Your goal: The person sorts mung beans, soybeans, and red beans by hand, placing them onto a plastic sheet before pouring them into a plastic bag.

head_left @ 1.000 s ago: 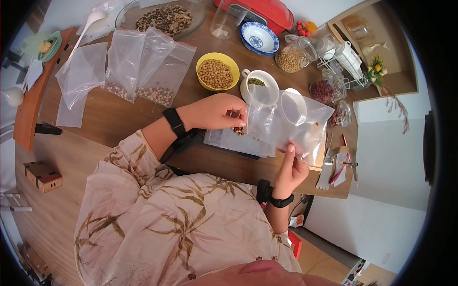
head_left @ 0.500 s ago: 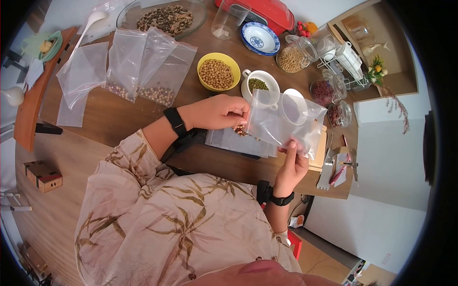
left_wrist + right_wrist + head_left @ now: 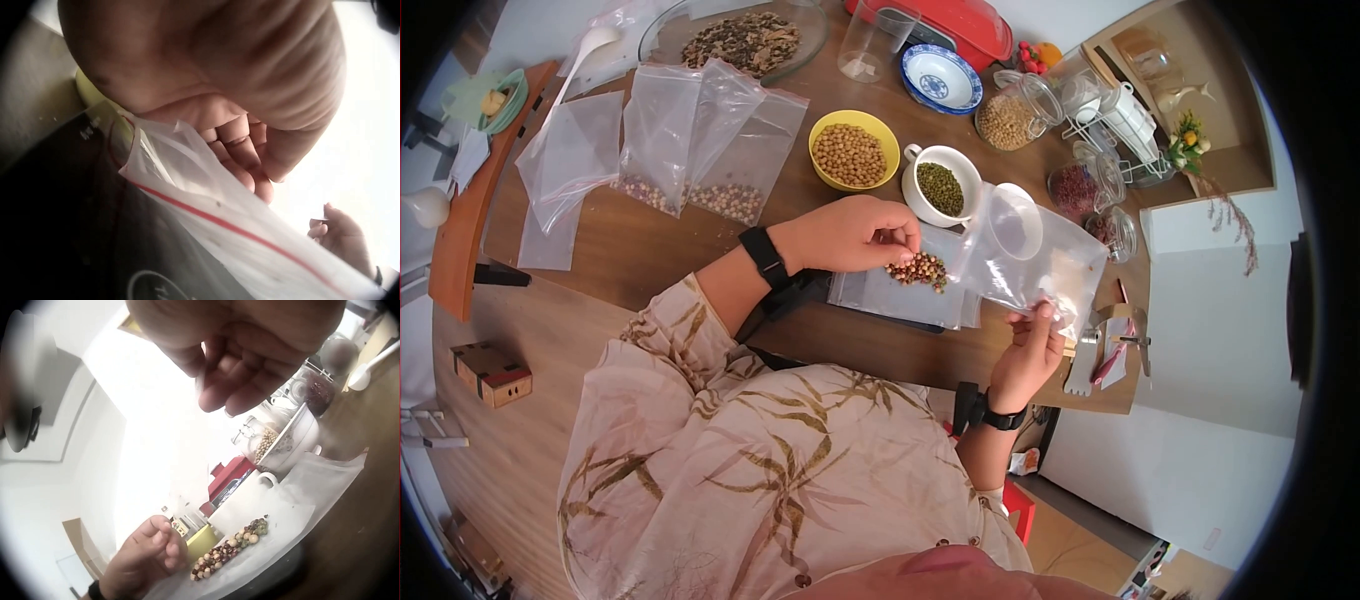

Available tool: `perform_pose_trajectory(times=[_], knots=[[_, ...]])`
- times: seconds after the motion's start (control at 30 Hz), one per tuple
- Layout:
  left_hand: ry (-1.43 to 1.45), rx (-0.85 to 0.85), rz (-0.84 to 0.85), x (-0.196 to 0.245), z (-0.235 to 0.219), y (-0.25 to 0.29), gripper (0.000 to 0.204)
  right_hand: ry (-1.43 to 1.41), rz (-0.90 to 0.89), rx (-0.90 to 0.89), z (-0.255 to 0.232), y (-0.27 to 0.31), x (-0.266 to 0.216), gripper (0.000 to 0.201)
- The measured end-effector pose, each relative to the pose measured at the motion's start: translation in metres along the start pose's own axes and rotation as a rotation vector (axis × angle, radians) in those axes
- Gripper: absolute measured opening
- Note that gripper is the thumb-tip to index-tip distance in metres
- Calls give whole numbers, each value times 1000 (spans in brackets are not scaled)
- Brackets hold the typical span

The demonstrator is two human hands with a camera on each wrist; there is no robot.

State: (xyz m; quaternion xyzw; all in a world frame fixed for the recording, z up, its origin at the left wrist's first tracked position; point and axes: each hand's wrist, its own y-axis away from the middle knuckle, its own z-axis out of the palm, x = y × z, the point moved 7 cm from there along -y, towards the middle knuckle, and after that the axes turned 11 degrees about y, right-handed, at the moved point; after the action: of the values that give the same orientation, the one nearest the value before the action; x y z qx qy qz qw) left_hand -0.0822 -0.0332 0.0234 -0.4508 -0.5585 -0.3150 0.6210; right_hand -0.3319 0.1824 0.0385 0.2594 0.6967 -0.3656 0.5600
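My right hand point(image 3: 1028, 355) pinches the lower edge of a clear plastic bag point(image 3: 1050, 265) held up over the table's right side. Left of it, my left hand point(image 3: 855, 235) is curled, thumb against the fingers, its tips right at a small pile of mixed beans point(image 3: 918, 270). Whether a bean sits between those tips I cannot tell. Under the pile lie flat clear bags point(image 3: 880, 300) over a dark flat object. In the left wrist view, a red-striped zip bag point(image 3: 231, 231) passes just below the left fingers. The right wrist view shows the pile point(image 3: 228, 550) beside the left hand.
Behind the hands stand a yellow bowl of chickpeas point(image 3: 890, 140) and a white cup of green beans point(image 3: 974, 200). Bags partly filled with beans point(image 3: 740, 150) lie to the left. Glass jars point(image 3: 1045, 105) line the right back, near blue-white bowls point(image 3: 940, 75).
My right hand and its bag have moved right, uncovering more of the bean pile and the cup of green beans. The left hand stays nearly in place.
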Motion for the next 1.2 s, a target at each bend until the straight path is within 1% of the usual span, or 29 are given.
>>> perform_pose_trajectory(times=[0.07, 0.1, 0.13, 0.2, 0.23, 0.27, 0.33, 0.37, 0.4, 0.47, 0.5, 0.57, 0.6, 0.67, 0.7, 0.73, 0.8, 0.83, 0.9, 0.93, 1.0, 1.03, 1.07, 1.17, 1.2], knots=[[-22, 17, -2, 0, -1, 1, 11, -137, 55, 70, -18, -9, 5, 26], [-45, 37, -3, 0, -2, 1, 11, -178, 43, 85, -32, -16, 11, 31], [-44, 35, -2, 0, -2, 1, 11, -178, 42, 87, -42, -23, 13, 31], [-54, 106, 88, 6, -5, 2, 12, -270, 83, 156, -67, -34, 19, 37], [-53, 104, 89, 7, -5, 2, 12, -289, 62, 126, -80, -42, 25, 41], [-62, 112, 80, 8, -6, 2, 13, -288, 61, 128, -93, -47, 33, 41], [-70, 119, 72, 8, -6, 2, 14, -371, 107, 94, -107, -57, 47, 33], [-79, 117, 77, 8, -6, 1, 15, -405, 137, 75, -116, -63, 57, 33], [-89, 115, 83, 9, -7, 1, 17, -405, 137, 76, -116, -67, 56, 33], [-117, 120, 83, 8, -8, 1, 17, -410, 256, 94, -113, -73, 64, 44], [-147, 126, 84, 9, -8, 1, 17, -411, 255, 97, -115, -74, 61, 44], [-161, 110, 69, 8, -9, 1, 16, -209, 414, -54, -107, -73, 63, 44], [-175, 98, 53, 8, -9, 1, 16, -211, 414, -53, -107, -72, 59, 44], [-199, 100, 55, 11, -10, 2, 16, 221, 435, -117, -108, -60, 51, 42], [-220, 100, 59, 12, -10, 2, 15, 281, 381, -113, -104, -54, 43, 37], [-217, 98, 57, 12, -10, 2, 15, 283, 384, -111, -102, -48, 43, 37], [-316, 82, 100, 14, -8, 1, 13, 343, 275, -135, -96, -36, 37, 32], [-312, 76, 100, 12, -7, 1, 13, 290, 267, -132, -83, -27, 36, 26], [-393, 58, 207, 15, -3, 2, 16, 335, 224, -296, -46, -3, 21, 22], [-391, 49, 206, 15, -2, 2, 16, 348, 206, -383, -23, 9, 14, 22], [-392, 27, 282, 22, 1, 3, 26, 421, -2, -440, 19, 31, -4, 21], [-394, 17, 280, 21, 2, 2, 26, 566, -248, -516, 41, 35, -27, 21], [-420, 16, 296, 21, 2, 2, 26, 560, -268, -556, 56, 38, -32, 20], [-470, 4, 323, 25, 6, 3, 27, 584, -267, -540, 73, 39, -25, 20], [-491, 5, 336, 26, 8, 4, 28, 633, -278, -520, 76, 39, -25, 20]])
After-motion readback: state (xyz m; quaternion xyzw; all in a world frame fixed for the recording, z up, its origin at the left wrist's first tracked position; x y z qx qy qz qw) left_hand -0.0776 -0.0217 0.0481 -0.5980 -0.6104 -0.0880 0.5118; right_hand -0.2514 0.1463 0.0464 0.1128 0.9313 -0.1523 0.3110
